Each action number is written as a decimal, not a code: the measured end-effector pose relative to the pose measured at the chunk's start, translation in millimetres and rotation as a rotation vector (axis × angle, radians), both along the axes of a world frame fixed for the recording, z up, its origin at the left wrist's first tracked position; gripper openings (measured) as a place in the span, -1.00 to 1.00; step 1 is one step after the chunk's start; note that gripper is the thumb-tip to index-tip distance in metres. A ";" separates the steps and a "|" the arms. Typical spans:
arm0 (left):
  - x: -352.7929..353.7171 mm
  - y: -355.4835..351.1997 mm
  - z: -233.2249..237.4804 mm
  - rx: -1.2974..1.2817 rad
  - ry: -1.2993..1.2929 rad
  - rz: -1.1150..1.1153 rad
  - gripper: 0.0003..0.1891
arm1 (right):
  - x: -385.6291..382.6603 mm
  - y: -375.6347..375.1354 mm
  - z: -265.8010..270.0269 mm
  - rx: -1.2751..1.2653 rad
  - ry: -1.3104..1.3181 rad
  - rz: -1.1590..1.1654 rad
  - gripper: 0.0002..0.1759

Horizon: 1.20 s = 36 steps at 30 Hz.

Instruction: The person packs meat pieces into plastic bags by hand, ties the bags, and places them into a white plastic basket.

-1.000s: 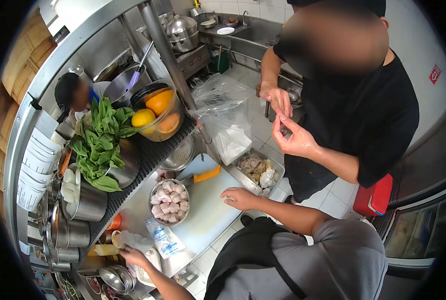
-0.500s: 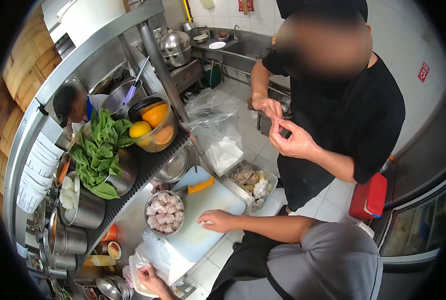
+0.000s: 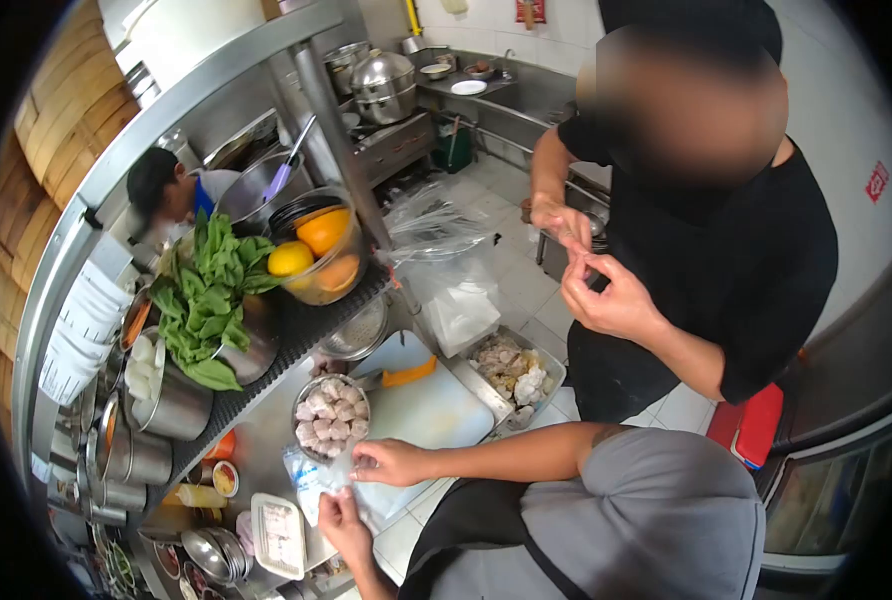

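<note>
The bench carries one pale cutting board, lying flat just beside the metal bowl. One person in black stands beyond the board, well apart from the bowl, with the fingertips of both hands brought together; whether anything is between them is too small to tell. One rectangular tub of mixed pale and yellowish pieces sits on the far side of the board from the bowl.

The single metal bowl is round and upright, heaped with pale pinkish balls, more than a dozen, packed too closely for an exact count. One white basket with pale pieces inside lies well apart from the bowl, past the blue-printed bag. That one bag lies crumpled near the bowl's rim.

One knife, its orange handle showing, rests just beside the bowl on the board.

The right hand has its fingers nearly closed, pinching thin, cloudy plastic near the bowl. The left hand, farther from the bowl, has its fingers bent and drawn together at the lower part of this plastic. The plastic looks wrinkled and see-through; whether it joins the blue-printed bag cannot be told.
</note>
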State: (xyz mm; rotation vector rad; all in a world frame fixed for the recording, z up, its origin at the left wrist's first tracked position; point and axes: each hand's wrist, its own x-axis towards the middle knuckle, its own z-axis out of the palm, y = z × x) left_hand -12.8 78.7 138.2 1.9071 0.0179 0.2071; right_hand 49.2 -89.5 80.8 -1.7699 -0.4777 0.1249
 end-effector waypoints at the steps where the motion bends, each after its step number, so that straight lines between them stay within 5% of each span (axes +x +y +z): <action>1: -0.2 -4.6 4.3 0.027 0.073 -0.049 -0.76 | 1.0 -2.1 1.8 0.018 0.010 0.002 -0.57; 5: 4.1 -21.0 -2.7 -0.326 0.052 0.031 -0.88 | 13.8 -5.5 -15.1 0.340 0.098 -0.088 -0.64; 7: 5.4 -1.0 -8.0 -0.610 0.074 0.044 -0.91 | 41.5 -15.8 -40.3 0.270 0.182 -0.014 -0.54; 9: 5.1 6.8 7.3 -0.825 0.086 0.084 -0.90 | 33.7 -29.4 -12.1 0.251 0.698 -0.100 -0.44; 11: 7.3 18.2 15.3 -0.874 0.032 0.132 -0.88 | 39.7 -32.3 -48.2 0.632 0.974 0.021 -0.47; 14: 1.3 44.1 4.5 -0.844 0.000 0.138 -0.84 | 38.9 -41.5 -39.2 0.754 1.080 0.323 -0.56; 17: -4.1 73.1 -8.5 -0.789 0.065 0.148 -0.78 | 48.6 -36.2 -61.1 0.708 0.835 0.312 -0.66; 23: -13.6 95.5 -23.8 -0.807 0.153 0.168 -0.78 | 56.8 -30.1 -36.5 0.380 0.951 0.374 -0.67; 27: -26.7 108.0 -33.7 -0.643 0.193 0.283 -0.87 | 47.5 2.4 -80.8 0.265 1.086 0.473 -0.70; 31: -25.2 128.4 -39.3 -0.517 0.180 0.384 -0.84 | 42.4 36.2 -100.8 0.414 0.933 0.456 -0.82; 33: -18.4 163.5 -52.5 -0.267 0.153 0.357 -0.76 | 46.7 37.5 -91.7 0.490 0.851 0.440 -0.77; 35: -14.4 187.8 -56.0 0.282 0.214 0.601 -0.69 | 54.8 29.7 -72.3 0.411 0.726 0.295 -0.75; 36: -13.0 160.7 -35.7 0.562 -0.032 0.728 -0.67 | 57.1 26.7 -64.7 0.371 0.667 0.229 -0.73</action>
